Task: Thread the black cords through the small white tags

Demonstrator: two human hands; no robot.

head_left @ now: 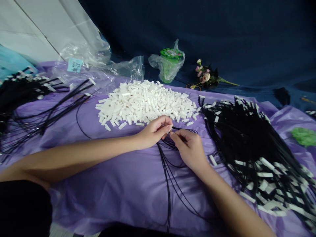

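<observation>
My left hand (154, 131) is closed in a pinch on a small white connector housing (169, 128), just in front of a heap of the same white housings (145, 102). Touching close beside it, my right hand (189, 144) pinches the end of a black wire at the housing. The fingertips hide how far the wire sits in the housing. Several thin black wires (168, 184) run from under both hands down over the purple sheet (118, 184) toward my lap.
A thick bundle of black wires (247, 131) with white ends lies at right, another wire bundle (19, 95) at left. Behind stand a clear plastic bag (84, 62) with a blue label, a green cup (170, 65) in plastic and artificial flowers (205, 77). Green plastic (304, 136) lies far right.
</observation>
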